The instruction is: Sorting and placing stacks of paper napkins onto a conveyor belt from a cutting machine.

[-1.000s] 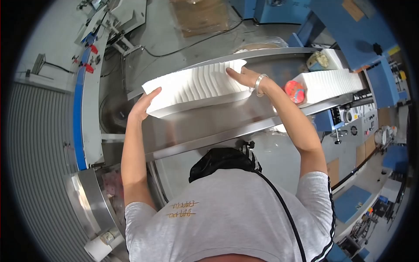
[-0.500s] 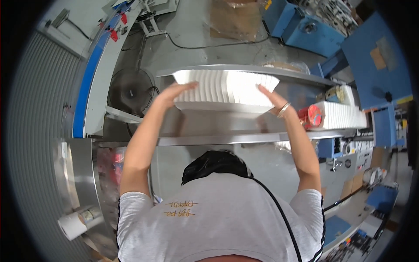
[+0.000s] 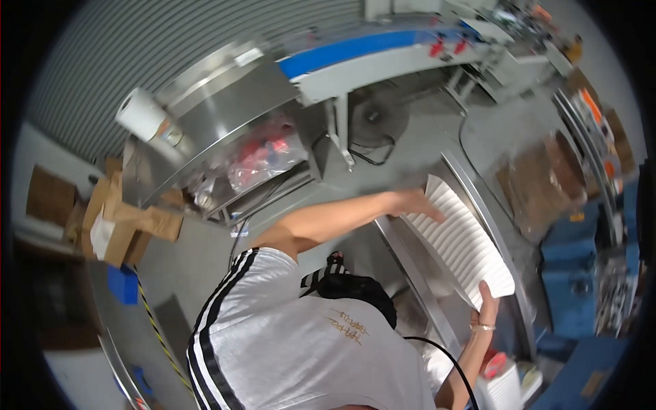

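Observation:
A long row of white pieces packed side by side (image 3: 468, 242), like a ribbed block, is held between my two hands over a metal trough (image 3: 413, 273) with raised rims. At its far left end is my left hand (image 3: 415, 203), thumb and fingers pressing against it. My right hand (image 3: 486, 309) grips the opposite, nearer end, its thumb up along the outer piece. What exactly the white pieces are I cannot make out.
Below my right forearm, a red item (image 3: 493, 365) lies by another white ribbed stack (image 3: 504, 391). A steel table (image 3: 205, 109) with a white roll (image 3: 145, 116) stands at upper left, beside a blue-edged conveyor (image 3: 355, 58). Open cardboard boxes (image 3: 126, 222) are at left; blue machinery (image 3: 577, 266) is at right.
The view has swung to the left, so the trough, the white row and my hands now appear farther right and slanted. Both hands still hold the row by its ends.

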Motion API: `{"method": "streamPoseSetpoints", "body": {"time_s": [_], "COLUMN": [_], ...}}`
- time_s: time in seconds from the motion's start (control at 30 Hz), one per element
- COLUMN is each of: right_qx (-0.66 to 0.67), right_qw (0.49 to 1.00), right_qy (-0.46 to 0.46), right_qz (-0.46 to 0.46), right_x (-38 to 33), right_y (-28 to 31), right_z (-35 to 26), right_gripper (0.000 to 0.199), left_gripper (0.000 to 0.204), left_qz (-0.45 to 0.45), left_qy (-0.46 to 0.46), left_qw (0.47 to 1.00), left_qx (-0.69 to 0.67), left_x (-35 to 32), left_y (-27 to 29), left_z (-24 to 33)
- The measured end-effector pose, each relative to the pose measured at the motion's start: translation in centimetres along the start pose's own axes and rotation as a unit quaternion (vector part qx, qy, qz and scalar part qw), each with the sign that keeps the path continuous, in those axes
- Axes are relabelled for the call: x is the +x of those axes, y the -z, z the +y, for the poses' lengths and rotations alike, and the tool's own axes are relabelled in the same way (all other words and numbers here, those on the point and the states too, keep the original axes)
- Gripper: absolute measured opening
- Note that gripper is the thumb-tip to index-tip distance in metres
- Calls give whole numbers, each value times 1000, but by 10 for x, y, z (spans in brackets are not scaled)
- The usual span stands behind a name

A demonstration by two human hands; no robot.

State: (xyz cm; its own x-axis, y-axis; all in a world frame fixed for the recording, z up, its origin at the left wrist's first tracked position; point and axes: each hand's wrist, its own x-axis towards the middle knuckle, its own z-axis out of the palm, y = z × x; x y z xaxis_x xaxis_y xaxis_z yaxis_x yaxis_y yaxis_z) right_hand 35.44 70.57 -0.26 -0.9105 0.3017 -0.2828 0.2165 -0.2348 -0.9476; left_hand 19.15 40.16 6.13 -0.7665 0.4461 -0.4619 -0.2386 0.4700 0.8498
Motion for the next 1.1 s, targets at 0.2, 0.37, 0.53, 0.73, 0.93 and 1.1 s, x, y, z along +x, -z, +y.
{"method": "streamPoseSetpoints", "body": {"time_s": [0.2,0.37,0.53,0.73,0.93,1.1], "right_qx": [-47,-109,-111,-142,-231,-231], "right_qw": [982,951,856,798,751,743], "right_qy": [45,-19,-36,-116,-164,-156], "right_qz": [-177,-288,-504,-575,-596,-609], "right_x": [49,77,114,109,151,138], "right_y": [-135,-312,-514,-718,-816,-833], "right_z": [-43,-54,6,55,105,88], "right_gripper": [71,75,64,49,50,55], "left_gripper": [56,68,73,84,96,92], "left_qz": [129,263,393,469,498,560], "left_qy": [-141,-158,-116,53,86,147], "left_qw": [943,911,857,826,808,771], "left_qx": [-273,-277,-313,-309,-303,-266], "left_x": [-60,-149,-219,-287,-298,-317], "left_y": [100,210,309,414,486,498], "left_z": [-84,-143,-244,-312,-378,-363]}}
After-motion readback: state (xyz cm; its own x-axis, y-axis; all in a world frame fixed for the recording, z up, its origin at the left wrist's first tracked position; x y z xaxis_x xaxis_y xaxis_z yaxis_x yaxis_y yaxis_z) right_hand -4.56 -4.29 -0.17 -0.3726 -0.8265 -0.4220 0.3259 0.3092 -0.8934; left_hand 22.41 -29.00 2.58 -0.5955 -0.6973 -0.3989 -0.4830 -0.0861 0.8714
